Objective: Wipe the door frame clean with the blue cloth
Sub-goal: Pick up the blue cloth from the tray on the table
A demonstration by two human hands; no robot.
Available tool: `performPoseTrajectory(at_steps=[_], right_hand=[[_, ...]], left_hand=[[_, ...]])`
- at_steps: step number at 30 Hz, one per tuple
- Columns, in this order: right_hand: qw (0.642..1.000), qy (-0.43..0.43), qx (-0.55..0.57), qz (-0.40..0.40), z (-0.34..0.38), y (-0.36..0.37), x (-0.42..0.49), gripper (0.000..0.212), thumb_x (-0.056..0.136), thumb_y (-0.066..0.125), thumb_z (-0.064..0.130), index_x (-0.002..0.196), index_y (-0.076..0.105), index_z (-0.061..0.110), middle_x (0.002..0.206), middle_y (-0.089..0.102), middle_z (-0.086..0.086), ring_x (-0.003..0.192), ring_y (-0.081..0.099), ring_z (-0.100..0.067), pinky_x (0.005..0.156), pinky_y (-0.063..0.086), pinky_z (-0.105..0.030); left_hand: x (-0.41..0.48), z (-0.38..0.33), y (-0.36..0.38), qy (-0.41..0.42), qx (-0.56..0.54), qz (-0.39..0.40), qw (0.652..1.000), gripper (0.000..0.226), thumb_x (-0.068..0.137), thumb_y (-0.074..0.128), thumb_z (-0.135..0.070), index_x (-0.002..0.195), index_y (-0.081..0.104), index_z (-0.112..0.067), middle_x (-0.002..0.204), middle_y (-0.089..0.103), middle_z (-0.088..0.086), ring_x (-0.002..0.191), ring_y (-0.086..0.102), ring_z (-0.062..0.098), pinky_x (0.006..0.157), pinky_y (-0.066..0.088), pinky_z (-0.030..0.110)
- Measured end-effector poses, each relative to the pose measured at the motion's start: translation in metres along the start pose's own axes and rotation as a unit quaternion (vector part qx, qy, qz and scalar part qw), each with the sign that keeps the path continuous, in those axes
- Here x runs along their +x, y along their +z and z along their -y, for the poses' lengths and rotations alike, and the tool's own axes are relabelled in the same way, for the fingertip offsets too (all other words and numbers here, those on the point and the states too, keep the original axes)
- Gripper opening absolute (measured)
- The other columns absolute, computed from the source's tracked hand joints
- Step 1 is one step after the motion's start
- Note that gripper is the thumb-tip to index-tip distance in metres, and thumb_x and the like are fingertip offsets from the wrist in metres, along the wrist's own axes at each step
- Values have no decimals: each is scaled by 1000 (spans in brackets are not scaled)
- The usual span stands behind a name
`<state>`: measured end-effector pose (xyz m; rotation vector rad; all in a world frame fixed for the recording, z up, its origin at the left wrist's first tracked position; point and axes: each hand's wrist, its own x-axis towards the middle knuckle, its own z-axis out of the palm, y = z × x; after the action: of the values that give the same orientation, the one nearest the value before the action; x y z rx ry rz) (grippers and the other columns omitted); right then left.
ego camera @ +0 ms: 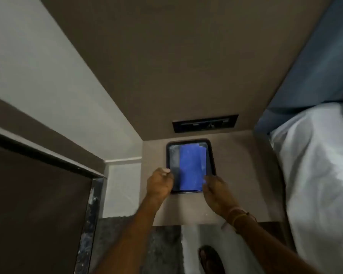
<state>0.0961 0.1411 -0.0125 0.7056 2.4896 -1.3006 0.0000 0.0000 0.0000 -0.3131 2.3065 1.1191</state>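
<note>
A folded blue cloth (191,169) lies in a black tray (211,155) on a low grey-brown side table (236,175). My left hand (159,184) grips the tray's left rim, thumb on top. My right hand (216,191) covers the tray's lower right corner, and its fingertips close on the cloth's lower right edge. At the far left stands the dark door (34,204) with its dark door frame (44,153), well away from both hands.
A black switch panel (205,123) is set in the wall just behind the tray. A bed with a white sheet (315,175) and a blue headboard (315,62) fills the right side. Below lies speckled floor (162,250), with my foot (210,260) on it.
</note>
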Motion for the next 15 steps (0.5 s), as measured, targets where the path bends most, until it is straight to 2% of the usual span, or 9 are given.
performPoseTrajectory(at_steps=[5,8,11,15], right_hand=[[997,49,3,53,-44,49,57,41,95,47,17,133,46,2,139,49,-17,127,47,-28,106,35,-30],[995,69,9,77,-73,72,66,42,95,47,14,135,45,1,140,47,-18,129,45,-27,107,32,-27],[993,81,24,85,-88,79,73,43,94,47,10,136,43,1,142,46,-18,129,46,-29,108,32,-29],[993,87,50,66,-90,77,78,40,93,49,7,132,47,-3,134,52,-23,120,53,-33,104,40,-34]], left_hand=[[72,43,69,-42,64,13,997,31,87,59,-18,115,56,-7,120,63,18,109,59,34,97,47,38],[91,66,101,-58,117,17,991,36,86,61,-22,116,54,-6,121,62,18,111,57,34,95,46,35],[104,76,117,-49,160,-6,986,46,84,64,-28,120,50,-3,123,58,20,112,56,36,93,48,39],[115,80,128,-66,155,-47,985,55,80,69,-29,122,47,0,126,54,22,114,54,37,95,49,45]])
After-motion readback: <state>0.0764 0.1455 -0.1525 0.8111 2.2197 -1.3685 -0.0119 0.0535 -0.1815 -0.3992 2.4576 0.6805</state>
